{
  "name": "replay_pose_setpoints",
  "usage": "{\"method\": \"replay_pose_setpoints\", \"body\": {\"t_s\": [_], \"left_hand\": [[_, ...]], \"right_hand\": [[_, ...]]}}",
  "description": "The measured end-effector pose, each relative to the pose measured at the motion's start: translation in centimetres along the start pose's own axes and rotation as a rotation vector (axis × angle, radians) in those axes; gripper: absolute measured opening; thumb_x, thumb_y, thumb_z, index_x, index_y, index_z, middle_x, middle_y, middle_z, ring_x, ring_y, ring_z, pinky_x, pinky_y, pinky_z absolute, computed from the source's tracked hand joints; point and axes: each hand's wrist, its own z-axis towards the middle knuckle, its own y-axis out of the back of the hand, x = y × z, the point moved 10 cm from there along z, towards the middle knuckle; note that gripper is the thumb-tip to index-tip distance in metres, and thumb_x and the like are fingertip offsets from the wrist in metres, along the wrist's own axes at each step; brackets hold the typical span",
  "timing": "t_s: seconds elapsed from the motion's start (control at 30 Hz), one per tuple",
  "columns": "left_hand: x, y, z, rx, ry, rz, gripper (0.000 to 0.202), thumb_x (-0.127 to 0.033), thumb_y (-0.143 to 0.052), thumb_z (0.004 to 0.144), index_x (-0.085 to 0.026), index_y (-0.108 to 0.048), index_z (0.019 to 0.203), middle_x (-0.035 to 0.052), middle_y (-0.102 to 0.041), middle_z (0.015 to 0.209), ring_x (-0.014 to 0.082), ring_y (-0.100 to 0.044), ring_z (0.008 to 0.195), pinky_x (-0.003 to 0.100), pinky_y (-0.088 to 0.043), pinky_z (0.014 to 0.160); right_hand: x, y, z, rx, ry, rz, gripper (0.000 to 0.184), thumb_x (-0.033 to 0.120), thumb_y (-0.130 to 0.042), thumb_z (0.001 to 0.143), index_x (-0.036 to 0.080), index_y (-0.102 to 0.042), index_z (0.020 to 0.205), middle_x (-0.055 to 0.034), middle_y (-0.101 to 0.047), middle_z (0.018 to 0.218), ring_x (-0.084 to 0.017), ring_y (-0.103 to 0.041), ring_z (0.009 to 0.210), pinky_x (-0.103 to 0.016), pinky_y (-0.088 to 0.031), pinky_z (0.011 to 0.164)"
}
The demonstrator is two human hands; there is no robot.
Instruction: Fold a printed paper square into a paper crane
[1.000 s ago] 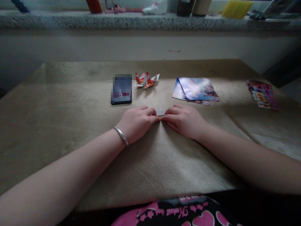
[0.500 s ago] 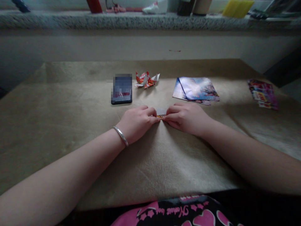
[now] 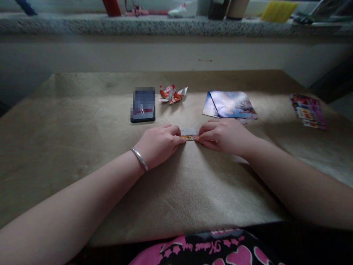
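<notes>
A small folded paper piece, white on top with an orange edge, lies on the tan table cover between my hands. My left hand, with a silver bangle on the wrist, pinches its left end with curled fingers. My right hand pinches its right end, fingers pressed together against the table. Most of the paper is hidden under my fingertips.
A dark phone lies beyond my left hand. Folded orange and white paper figures sit behind it. A stack of printed paper sheets lies past my right hand, more printed paper at far right. A cluttered stone ledge runs behind.
My right hand has slid slightly to the right, so more of the folded paper shows between my hands. My left hand has stayed in place.
</notes>
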Motion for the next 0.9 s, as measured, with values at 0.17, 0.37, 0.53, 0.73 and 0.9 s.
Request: {"method": "replay_pose_setpoints", "body": {"t_s": [0.17,0.37,0.53,0.73,0.9], "left_hand": [[-0.09,-0.16,-0.09,0.043,-0.004,0.02,0.021,-0.025,-0.052,0.089,-0.03,-0.072,0.095,0.0002,-0.066,0.086,0.0154,-0.059,0.076,0.024,-0.041,0.058],[-0.33,-0.18,0.1,0.067,-0.007,0.052,0.022,-0.026,-0.051,0.09,-0.026,-0.073,0.092,0.0022,-0.065,0.085,0.0157,-0.059,0.076,0.024,-0.04,0.056],[-0.19,-0.19,0.04,0.078,-0.04,0.002,0.02,-0.023,-0.053,0.089,-0.025,-0.073,0.093,0.0014,-0.066,0.088,0.0139,-0.059,0.076,0.023,-0.044,0.062],[-0.64,-0.3,0.02,0.123,-0.07,0.031,0.019,-0.021,-0.054,0.087,-0.022,-0.073,0.091,0.0025,-0.067,0.09,0.0162,-0.06,0.077,0.025,-0.046,0.063],[-0.65,-0.4,0.08,0.145,-0.069,0.035,0.019,-0.018,-0.054,0.086,-0.02,-0.072,0.091,0.0035,-0.067,0.092,0.0169,-0.06,0.08,0.026,-0.047,0.064]], "right_hand": [[0.03,0.02,-0.13,0.006,0.032,0.0,0.021,0.025,-0.054,0.087,0.026,-0.074,0.085,0.0003,-0.073,0.089,-0.013,-0.058,0.067,-0.026,-0.029,0.055],[0.21,0.04,0.2,0.006,0.031,-0.029,0.021,0.026,-0.054,0.087,0.025,-0.074,0.082,0.0001,-0.073,0.087,-0.014,-0.059,0.069,-0.027,-0.03,0.056],[-0.28,0.03,-0.06,0.043,0.021,0.003,0.02,0.025,-0.054,0.087,0.025,-0.074,0.084,0.0025,-0.073,0.09,-0.013,-0.061,0.069,-0.026,-0.031,0.055],[-0.14,0.09,-0.32,0.06,0.027,-0.006,0.021,0.023,-0.053,0.087,0.024,-0.073,0.08,0.0029,-0.073,0.093,-0.014,-0.063,0.073,-0.027,-0.032,0.055],[-0.09,0.15,-0.24,0.061,0.014,-0.037,0.022,0.025,-0.053,0.087,0.023,-0.073,0.08,0.0013,-0.073,0.091,-0.014,-0.062,0.07,-0.027,-0.032,0.054]]}}
